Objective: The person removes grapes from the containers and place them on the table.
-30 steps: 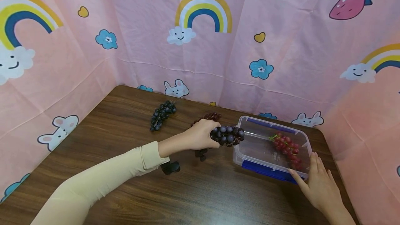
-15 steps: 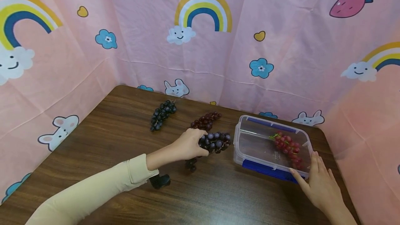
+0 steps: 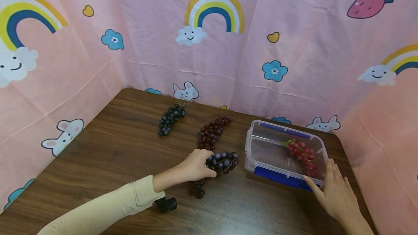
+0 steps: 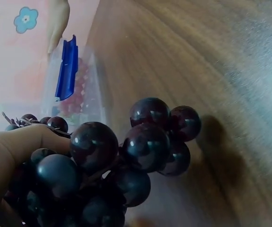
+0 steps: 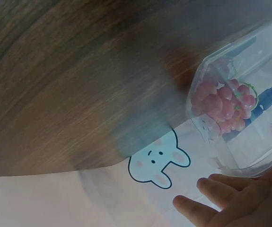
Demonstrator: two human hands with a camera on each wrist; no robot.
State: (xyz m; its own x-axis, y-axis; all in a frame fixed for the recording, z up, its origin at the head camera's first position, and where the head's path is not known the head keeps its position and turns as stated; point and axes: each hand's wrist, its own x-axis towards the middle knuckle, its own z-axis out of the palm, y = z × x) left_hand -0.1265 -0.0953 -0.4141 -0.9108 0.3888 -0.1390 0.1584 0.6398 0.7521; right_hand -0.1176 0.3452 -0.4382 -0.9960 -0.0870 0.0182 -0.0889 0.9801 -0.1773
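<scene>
My left hand (image 3: 197, 166) grips a bunch of dark purple grapes (image 3: 223, 161) just left of the plastic box. In the left wrist view the dark grapes (image 4: 145, 146) fill the lower part, close over the tabletop, and the thumb presses on them. My right hand (image 3: 336, 191) rests with fingers extended at the near right corner of the clear box (image 3: 267, 155) with blue clips. Inside the box lies a bunch of red grapes (image 3: 302, 155) with a green stem, seen through the wall in the right wrist view as pinkish grapes (image 5: 223, 104).
A bunch of dark red grapes (image 3: 211, 131) lies on the brown wooden table (image 3: 130, 137) behind my left hand. Farther left is a bunch of blue-black grapes (image 3: 171, 119). A pink printed curtain (image 3: 228, 53) hangs around the table's back and sides.
My left hand has carried the dark purple grapes leftward away from the box and then toward the near side, uncovering the dark red bunch. The right hand stays at the box corner.
</scene>
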